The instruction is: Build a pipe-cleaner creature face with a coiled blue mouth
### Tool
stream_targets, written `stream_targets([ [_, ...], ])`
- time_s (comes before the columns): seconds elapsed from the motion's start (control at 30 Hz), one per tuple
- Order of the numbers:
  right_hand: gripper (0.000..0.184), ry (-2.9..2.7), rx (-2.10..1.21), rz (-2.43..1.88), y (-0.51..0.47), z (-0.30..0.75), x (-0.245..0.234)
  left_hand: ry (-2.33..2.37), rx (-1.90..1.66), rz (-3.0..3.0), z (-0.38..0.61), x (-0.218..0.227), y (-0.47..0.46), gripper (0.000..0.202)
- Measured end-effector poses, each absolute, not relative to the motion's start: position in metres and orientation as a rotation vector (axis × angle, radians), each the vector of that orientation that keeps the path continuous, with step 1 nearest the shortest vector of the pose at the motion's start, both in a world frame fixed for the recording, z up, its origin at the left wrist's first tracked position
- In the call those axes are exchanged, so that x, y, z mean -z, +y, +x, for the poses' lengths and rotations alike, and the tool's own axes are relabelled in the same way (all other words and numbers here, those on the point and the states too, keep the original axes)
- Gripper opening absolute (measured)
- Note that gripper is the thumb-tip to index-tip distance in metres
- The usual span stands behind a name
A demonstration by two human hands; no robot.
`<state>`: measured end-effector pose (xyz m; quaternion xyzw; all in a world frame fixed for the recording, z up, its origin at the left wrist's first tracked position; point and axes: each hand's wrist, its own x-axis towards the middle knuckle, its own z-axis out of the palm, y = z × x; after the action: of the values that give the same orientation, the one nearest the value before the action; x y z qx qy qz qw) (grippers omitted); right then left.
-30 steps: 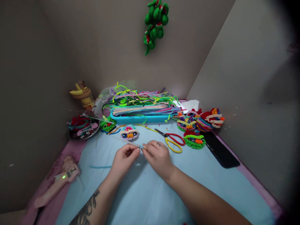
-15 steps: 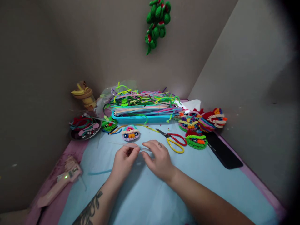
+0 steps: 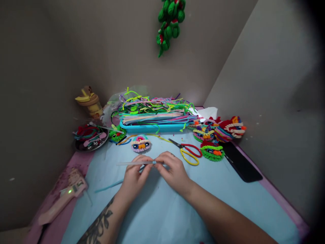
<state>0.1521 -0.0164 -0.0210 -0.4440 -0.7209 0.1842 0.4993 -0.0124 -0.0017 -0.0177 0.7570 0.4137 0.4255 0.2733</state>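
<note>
My left hand (image 3: 134,176) is closed in a pinch on a pale translucent stick (image 3: 123,164) that points out to the left. A light-blue pipe cleaner (image 3: 108,187) trails from under that hand onto the table cover. At the stick's right end, a small blue coil (image 3: 154,162) of it shows between the two hands. My right hand (image 3: 173,171) pinches at this coil, fingertips almost touching the left ones. Just beyond the hands lies a pastel pipe-cleaner face (image 3: 141,144) with blue eyes and an orange beak.
Scissors (image 3: 186,150) with red and yellow handles lie beyond my right hand. A blue tray (image 3: 154,128) heaped with pipe cleaners stands behind. Finished pieces (image 3: 212,151) and a black phone (image 3: 242,164) are at right; a glue gun (image 3: 67,196) and metal bowl (image 3: 98,146) at left.
The stick has turned more level, and my right fingertips have closed in against the left ones. A blue coil now shows at the stick's end; more of the trailing pipe cleaner is visible.
</note>
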Motion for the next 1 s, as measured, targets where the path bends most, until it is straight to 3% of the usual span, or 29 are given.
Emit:
stream_targets([
  [0.43,0.008,-1.626,-0.431,-1.099,-0.0185,0.1491,0.0229,1.215,-1.100,1.741,-0.0089,0.0150,-0.0029,0.014],
  [1.0,0.012,-1.765,-0.041,-1.132,-0.0198,0.1453,0.0272,1.254,-1.088,1.408,-0.0030,0.0122,-0.0040,0.019],
])
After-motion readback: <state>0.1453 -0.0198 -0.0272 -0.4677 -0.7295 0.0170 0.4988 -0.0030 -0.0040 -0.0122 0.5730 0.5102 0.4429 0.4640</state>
